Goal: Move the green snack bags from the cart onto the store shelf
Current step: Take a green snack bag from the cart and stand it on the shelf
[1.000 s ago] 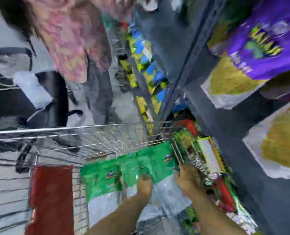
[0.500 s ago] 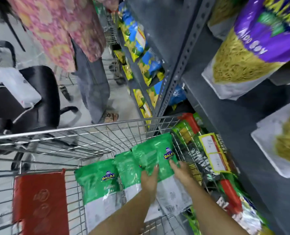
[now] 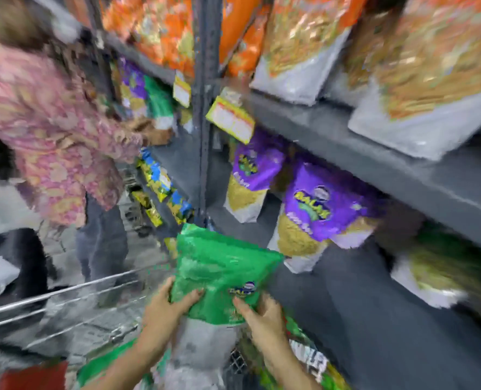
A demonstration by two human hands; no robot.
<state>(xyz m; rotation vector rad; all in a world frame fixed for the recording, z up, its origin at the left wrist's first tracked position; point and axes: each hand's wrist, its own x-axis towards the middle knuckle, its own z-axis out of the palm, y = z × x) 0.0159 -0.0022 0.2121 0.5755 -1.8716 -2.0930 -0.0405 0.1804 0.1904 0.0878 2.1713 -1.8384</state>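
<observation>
Green snack bag (image 3: pixel 219 274) now up out of the cart (image 3: pixel 64 291), held at lower centre of the frame; half a second ago lying in the basket among the other green bags. Left hand (image 3: pixel 167 308) clamped on its left edge, thumb over the green front; right hand (image 3: pixel 257 316) clamped on its lower right, fingers wrapped round the side. Bag tilted, green top leaning toward the grey store shelf (image 3: pixel 332 319) at lower right, not yet touching it. Lift done, then, and the placing on the shelf judged the step in hand. More green showing low in the cart at the bottom left edge, so likely more bags left to move.

Oval logo (image 3: pixel 243 289) on the held bag too smeared by motion to read. Purple bags (image 3: pixel 321 204) on the shelf at centre right carrying a yellow word beginning "BALA", rest blurred. Yellow price tags (image 3: pixel 230 118) hanging from the shelf edge, print unreadable. Orange bags (image 3: pixel 298 38) above, no legible writing. Another person's patterned pink sleeve (image 3: pixel 56 122) at left, reaching into the neighbouring shelf bay.
</observation>
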